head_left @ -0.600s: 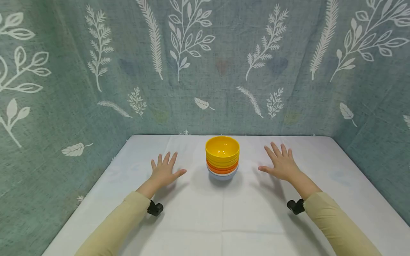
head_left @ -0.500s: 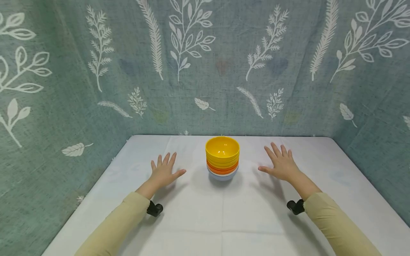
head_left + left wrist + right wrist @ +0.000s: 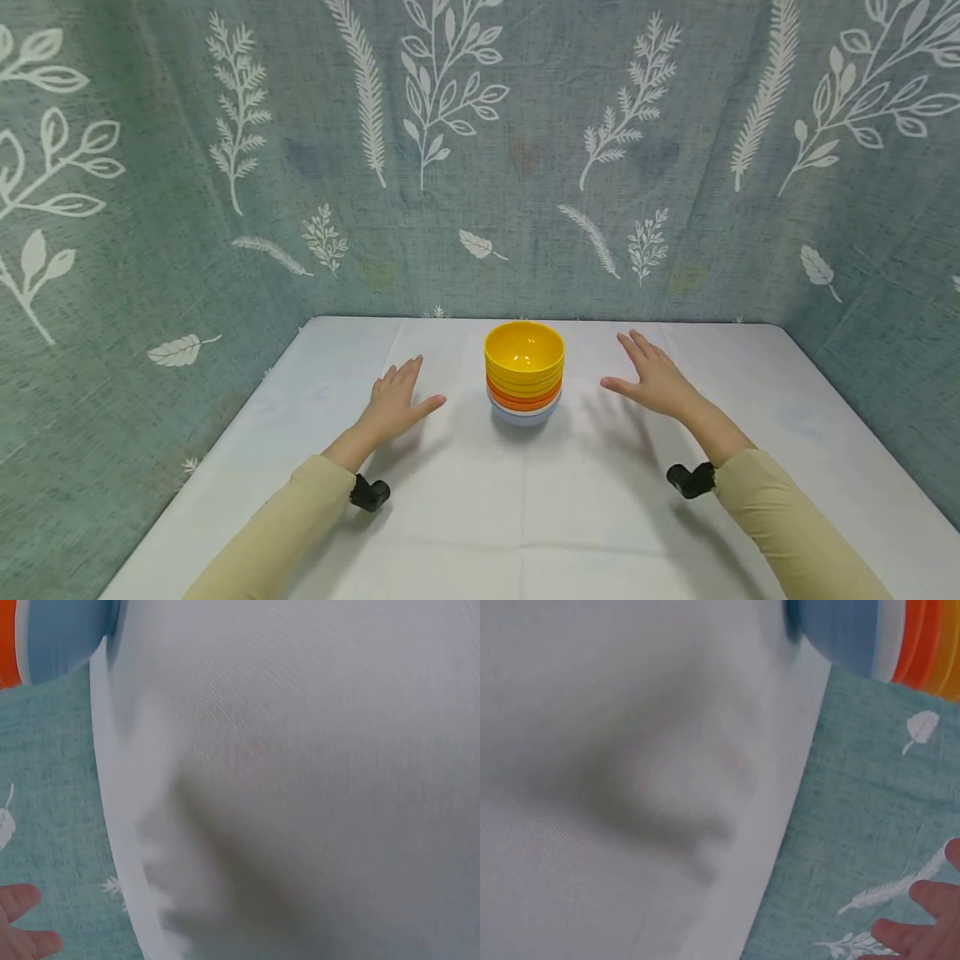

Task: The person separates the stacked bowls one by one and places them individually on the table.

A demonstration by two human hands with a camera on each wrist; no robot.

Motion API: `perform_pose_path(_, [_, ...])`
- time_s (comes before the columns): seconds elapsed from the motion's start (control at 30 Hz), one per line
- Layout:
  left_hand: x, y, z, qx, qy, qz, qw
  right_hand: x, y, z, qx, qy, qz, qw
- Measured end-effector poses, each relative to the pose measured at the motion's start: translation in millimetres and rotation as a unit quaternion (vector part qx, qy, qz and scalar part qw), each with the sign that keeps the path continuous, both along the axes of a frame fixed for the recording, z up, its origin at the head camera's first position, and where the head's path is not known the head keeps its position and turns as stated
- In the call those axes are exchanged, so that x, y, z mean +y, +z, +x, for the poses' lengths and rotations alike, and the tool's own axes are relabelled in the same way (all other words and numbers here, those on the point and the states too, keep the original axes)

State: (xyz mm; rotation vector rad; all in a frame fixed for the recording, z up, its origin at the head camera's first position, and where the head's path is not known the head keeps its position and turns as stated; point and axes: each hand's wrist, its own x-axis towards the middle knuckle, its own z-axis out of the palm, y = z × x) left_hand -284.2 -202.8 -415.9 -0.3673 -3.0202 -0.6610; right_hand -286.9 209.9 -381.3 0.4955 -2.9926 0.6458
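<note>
A stack of nested bowls [image 3: 524,371] stands upright near the table's far edge, yellow on top, orange beneath, then a white rim and light blue at the bottom. To its left, my left hand [image 3: 393,408] is held over the table with fingers extended, touching nothing. On the other side my right hand [image 3: 655,382] is held likewise, thumb toward the bowls, with a gap between. The left wrist view shows the light blue bowl [image 3: 64,637] and some fingertips. In the right wrist view the stack [image 3: 847,634] is at the top right, with fingers at the lower right.
A white cloth [image 3: 517,517] covers the table. Behind it and at both sides hangs a green-grey curtain [image 3: 465,283] with white leaf prints. Each wrist carries a small black camera, the left one [image 3: 370,493] and the right one [image 3: 690,481].
Both hands have turned at the wrist, their fingers closer together. The left hand has moved slightly right, toward the bowls. The bowls rest where they were on the cloth.
</note>
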Motion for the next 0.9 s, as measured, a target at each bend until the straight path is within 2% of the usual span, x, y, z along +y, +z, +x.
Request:
perform_pose_path(0.17, [7.2,0.8,1.6,-0.009,-0.004,0.056,0.9984,-4.2,3.3,-1.6,-0.037,0.014,-0.09,0.9952])
perform_pose_path(0.27, [11.8,-0.5,1.5,-0.024,-0.002,0.103,0.9944,-9.2,4.9,-3.0,-0.063,0.014,-0.149,0.9868])
perform_pose_path(0.43, [20.6,-7.1,-1.4,-0.032,-0.018,0.169,0.985,-20.1,10.4,-3.1,-0.089,0.018,-0.224,0.9703])
perform_pose_path(0.53, [26.1,-11.5,-2.4,-0.031,-0.024,0.185,0.9819,-26.7,11.9,-3.8,-0.101,0.024,-0.254,0.9618])
perform_pose_path(0.63, [33.1,-14.0,-2.0,-0.035,-0.028,0.197,0.9793,-32.1,11.4,-4.8,-0.109,0.03,-0.267,0.9571])
perform_pose_path(0.8, [46.0,-15.7,-0.1,-0.037,-0.032,0.211,0.9763,-40.1,11.3,-3.8,-0.114,0.044,-0.282,0.9517])
perform_pose_path(0.9, [53.5,-19.8,-0.2,-0.04,-0.032,0.206,0.9772,-43.1,10.6,-2.9,-0.116,0.048,-0.286,0.95])
